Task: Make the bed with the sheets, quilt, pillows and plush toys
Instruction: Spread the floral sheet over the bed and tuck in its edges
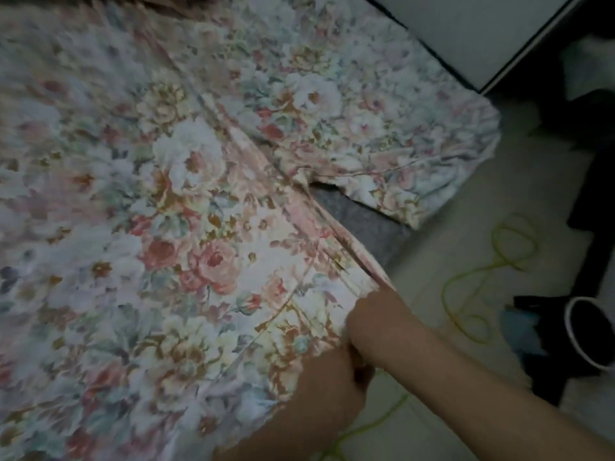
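Observation:
A floral quilt [159, 247] covers most of the head view, spread over the bed. Its folded edge runs diagonally from the upper middle down to my hands. My right hand [376, 324] grips the quilt's edge near its corner at the lower right. My left hand [329, 384] holds the same edge just below, its fingers tucked against the fabric. Beyond the fold lies a matching floral sheet [349, 104] over the mattress. A strip of grey mattress [356, 221] shows where the sheet has lifted at the bed's side.
Pale floor [482, 201] lies to the right of the bed, with a thin yellow-green cord [472, 294] looped across it. A round white-rimmed container [589, 334] and dark items stand at the right edge. A white cabinet [472, 31] is at the upper right.

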A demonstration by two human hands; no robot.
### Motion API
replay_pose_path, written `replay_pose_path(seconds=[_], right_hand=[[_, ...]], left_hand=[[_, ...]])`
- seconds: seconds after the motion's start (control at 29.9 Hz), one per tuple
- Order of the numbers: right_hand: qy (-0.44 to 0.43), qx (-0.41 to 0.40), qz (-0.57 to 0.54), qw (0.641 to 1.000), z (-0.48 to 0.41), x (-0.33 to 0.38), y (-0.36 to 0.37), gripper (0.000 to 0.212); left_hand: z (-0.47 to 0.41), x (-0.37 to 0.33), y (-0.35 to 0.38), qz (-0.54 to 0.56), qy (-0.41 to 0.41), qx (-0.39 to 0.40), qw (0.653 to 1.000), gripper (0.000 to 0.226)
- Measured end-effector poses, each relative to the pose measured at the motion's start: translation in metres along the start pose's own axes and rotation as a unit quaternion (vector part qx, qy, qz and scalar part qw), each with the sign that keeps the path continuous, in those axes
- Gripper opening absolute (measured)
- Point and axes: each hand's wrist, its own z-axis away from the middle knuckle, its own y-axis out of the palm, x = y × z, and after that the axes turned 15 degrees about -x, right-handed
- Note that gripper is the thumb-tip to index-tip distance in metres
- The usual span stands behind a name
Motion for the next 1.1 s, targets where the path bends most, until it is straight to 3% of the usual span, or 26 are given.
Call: replay_pose_path(seconds=[0.07,0.17,0.23,0.33,0.54,0.7,0.9,1.0,1.1], right_hand=[[0.02,-0.016,0.003,1.0,0.001,-0.01,0.018,0.031],[0.04,-0.024,-0.043,0.998,0.002,-0.018,0.059,0.027],[0.074,0.02,-0.089,0.993,0.011,-0.015,0.093,0.032],[0.128,0.001,-0.149,0.981,0.01,-0.004,0.116,0.033],[0.113,-0.108,-0.222,0.962,-0.004,0.048,0.094,0.038],[0.044,-0.145,-0.219,0.964,-0.021,0.089,0.038,0.04],[-0.009,-0.165,-0.172,0.971,-0.053,0.158,-0.002,0.045],[0.0,-0.153,-0.158,0.976,-0.065,0.164,0.003,0.044],[-0.01,-0.169,-0.166,0.971,-0.08,0.165,0.011,0.064]], left_hand=[[-0.005,-0.01,0.02,0.014,0.056,0.002,0.998,0.053],[-0.012,-0.01,0.039,-0.002,0.022,0.213,0.977,0.056],[-0.01,-0.004,0.046,-0.008,0.014,0.278,0.961,0.061],[-0.012,0.016,0.035,0.015,0.007,0.266,0.964,0.063],[0.0,0.078,-0.016,0.063,-0.035,0.205,0.976,0.066],[0.02,0.118,-0.066,0.0,-0.083,0.147,0.986,0.06],[0.069,0.184,-0.114,-0.047,-0.133,-0.019,0.99,0.05],[0.082,0.194,-0.116,-0.09,-0.162,-0.016,0.983,0.056],[0.082,0.196,-0.118,-0.167,-0.166,-0.005,0.972,0.079]])
